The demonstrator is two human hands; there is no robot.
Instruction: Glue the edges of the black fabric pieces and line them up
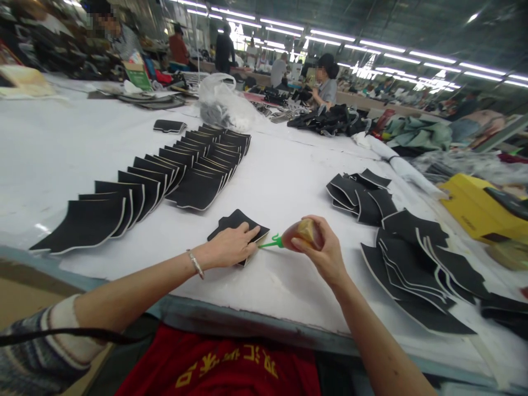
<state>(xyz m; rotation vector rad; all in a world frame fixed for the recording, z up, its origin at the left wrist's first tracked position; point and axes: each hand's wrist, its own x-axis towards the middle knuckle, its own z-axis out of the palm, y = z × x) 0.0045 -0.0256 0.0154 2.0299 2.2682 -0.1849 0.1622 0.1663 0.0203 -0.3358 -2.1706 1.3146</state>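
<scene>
My left hand (231, 246) lies on a small black panel (236, 218) with a pale edge, its index and middle fingers stretched apart over the surface. Part of the panel is hidden beneath that hand. In my right hand (329, 254) is a squeeze glue bottle (290, 236), tipped sideways and holding amber liquid. Its thin green nozzle (272, 242) points left and reaches the panel's right edge, close to my left fingertips. Whether liquid is coming out cannot be seen.
Overlapping rows of black panels (154, 184) fan across the white table (289, 184) at left. Loose black panels (412, 264) are heaped at right, beside a yellow box (474, 209). A clear plastic bag (225, 102) stands farther back; several people work beyond.
</scene>
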